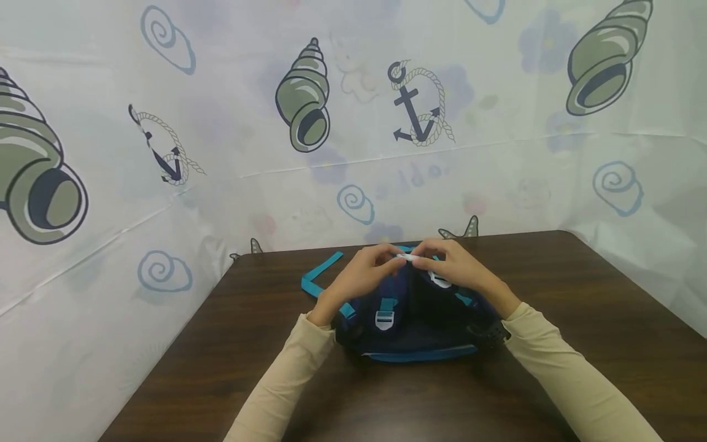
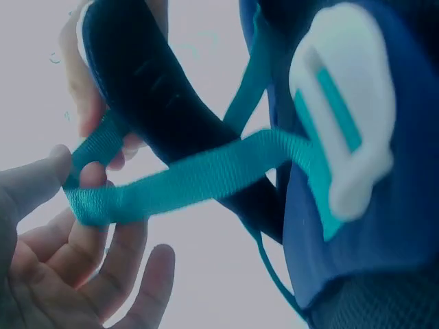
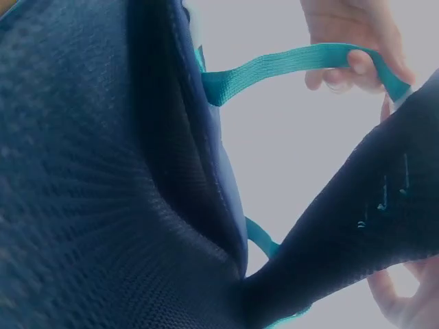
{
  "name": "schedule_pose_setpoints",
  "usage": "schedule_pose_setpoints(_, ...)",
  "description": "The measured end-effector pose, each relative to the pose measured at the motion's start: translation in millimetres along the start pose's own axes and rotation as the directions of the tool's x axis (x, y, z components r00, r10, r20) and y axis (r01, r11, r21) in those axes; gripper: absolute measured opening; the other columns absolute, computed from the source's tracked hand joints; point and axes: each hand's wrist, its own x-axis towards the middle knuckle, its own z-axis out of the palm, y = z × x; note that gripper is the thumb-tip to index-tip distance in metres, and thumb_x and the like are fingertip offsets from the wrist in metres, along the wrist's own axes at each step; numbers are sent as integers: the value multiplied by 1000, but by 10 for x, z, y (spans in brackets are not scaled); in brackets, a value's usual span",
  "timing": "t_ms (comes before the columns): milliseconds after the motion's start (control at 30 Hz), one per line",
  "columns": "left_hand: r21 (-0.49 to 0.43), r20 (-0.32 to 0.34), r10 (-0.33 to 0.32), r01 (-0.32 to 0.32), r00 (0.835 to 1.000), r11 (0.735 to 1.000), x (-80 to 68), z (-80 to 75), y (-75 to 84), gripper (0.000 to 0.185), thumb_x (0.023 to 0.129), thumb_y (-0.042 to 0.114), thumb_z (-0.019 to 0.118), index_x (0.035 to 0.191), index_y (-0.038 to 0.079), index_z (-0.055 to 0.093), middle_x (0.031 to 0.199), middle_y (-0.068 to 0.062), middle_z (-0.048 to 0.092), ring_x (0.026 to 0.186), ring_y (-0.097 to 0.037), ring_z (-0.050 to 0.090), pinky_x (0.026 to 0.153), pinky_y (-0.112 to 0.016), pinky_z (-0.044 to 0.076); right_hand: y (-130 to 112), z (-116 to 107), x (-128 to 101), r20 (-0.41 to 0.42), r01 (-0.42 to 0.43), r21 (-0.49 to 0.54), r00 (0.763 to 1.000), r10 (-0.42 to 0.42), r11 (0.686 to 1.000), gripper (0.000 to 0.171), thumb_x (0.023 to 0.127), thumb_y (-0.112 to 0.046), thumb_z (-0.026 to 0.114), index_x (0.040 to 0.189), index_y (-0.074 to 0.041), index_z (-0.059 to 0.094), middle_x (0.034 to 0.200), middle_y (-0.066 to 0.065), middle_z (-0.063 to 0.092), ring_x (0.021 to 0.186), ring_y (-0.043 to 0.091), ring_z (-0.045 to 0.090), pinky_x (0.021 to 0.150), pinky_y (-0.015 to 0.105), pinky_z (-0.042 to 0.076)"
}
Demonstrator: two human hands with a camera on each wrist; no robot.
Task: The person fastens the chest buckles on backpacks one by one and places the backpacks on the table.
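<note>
A navy backpack [image 1: 414, 325] with teal trim lies on the brown table [image 1: 580, 319]. Both hands meet just above its far side. My left hand [image 1: 361, 276] pinches a teal webbing strap [image 2: 192, 181] between thumb and forefinger; the strap runs from a white buckle [image 2: 343, 110] on the bag. My right hand [image 1: 458, 267] holds the end of the dark padded shoulder strap [image 3: 363, 212], where the webbing joins it. In the right wrist view the left hand [image 3: 343, 27] shows at the top with the teal strap [image 3: 281, 65] looped over its fingers.
Another teal strap [image 1: 320, 270] trails off the bag to the left on the table. A second white buckle [image 1: 384, 319] sits on the bag's front. A sheet printed with shells and anchors [image 1: 309, 98] hangs behind and around the table.
</note>
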Motion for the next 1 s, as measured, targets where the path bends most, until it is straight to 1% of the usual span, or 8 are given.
schedule_pose_setpoints(200, -52, 2, -15, 15, 1000, 999, -35, -14, 33, 30, 102, 33, 58, 121, 13, 67, 80, -3, 65, 73, -29, 57, 64, -28, 46, -44, -3, -30, -5, -26, -29, 1000, 26, 999, 16, 96, -23, 66, 106, -14, 75, 103, 2, 73, 97, 18, 61, 88, 42, 49)
schedule_pose_setpoints(333, -55, -30, -46, 45, 998, 997, -58, -63, 13, 29, 101, 34, 59, 119, 14, 69, 74, -1, 59, 65, -21, 52, 59, -26, 44, -75, -9, -50, -2, -76, 30, 997, 76, 997, 18, 96, -24, 67, 105, -11, 75, 101, 9, 72, 86, 18, 63, 78, 36, 50)
schedule_pose_setpoints(500, -118, -108, -88, 75, 990, 990, -99, -231, -46, 31, 100, 35, 61, 121, 13, 68, 81, -7, 64, 68, -17, 54, 65, -30, 47, -86, -99, -67, -57, -185, 95, 980, 191, 978, 28, 98, -30, 65, 116, -9, 70, 111, 15, 72, 101, 25, 66, 91, 44, 52)
schedule_pose_setpoints(567, -160, -145, -104, 80, 984, 984, -107, -313, -68, 32, 100, 35, 61, 123, 13, 67, 82, -7, 65, 70, -17, 54, 66, -30, 47, -72, -159, -75, -77, -189, 110, 977, 198, 976, 32, 98, -30, 64, 122, -8, 65, 117, 16, 70, 108, 26, 65, 96, 46, 50)
schedule_pose_setpoints(667, -208, -216, -124, 79, 968, 975, -122, -458, -87, 33, 99, 35, 62, 124, 13, 66, 80, -5, 63, 67, -17, 50, 62, -27, 42, -64, -264, -86, -65, -164, 124, 983, 173, 979, 32, 99, -28, 63, 122, -6, 59, 119, 18, 67, 107, 26, 64, 94, 43, 50)
schedule_pose_setpoints(833, -256, -309, -161, 81, 937, 963, -175, -658, -102, 36, 99, 33, 63, 127, 11, 64, 82, 0, 60, 77, -20, 57, 69, -28, 45, -49, -447, -125, -1, -134, 39, 991, 134, 990, 26, 100, -30, 62, 118, -11, 60, 117, 13, 70, 108, 23, 64, 94, 42, 49)
schedule_pose_setpoints(900, -268, -318, -171, 85, 932, 960, -191, -698, -112, 36, 99, 33, 63, 128, 11, 64, 82, 1, 59, 82, -22, 59, 71, -30, 47, -29, -497, -128, 12, -129, 9, 992, 129, 992, 24, 100, -29, 62, 117, -13, 63, 116, 11, 71, 108, 23, 64, 93, 42, 49)
schedule_pose_setpoints(1000, -268, -309, -163, 79, 937, 960, -196, -714, -121, 37, 99, 34, 63, 129, 11, 63, 83, 0, 60, 83, -25, 60, 74, -33, 47, -19, -535, -125, 26, -135, 13, 991, 134, 991, 23, 99, -25, 63, 118, -12, 66, 118, 12, 71, 106, 24, 64, 90, 39, 50)
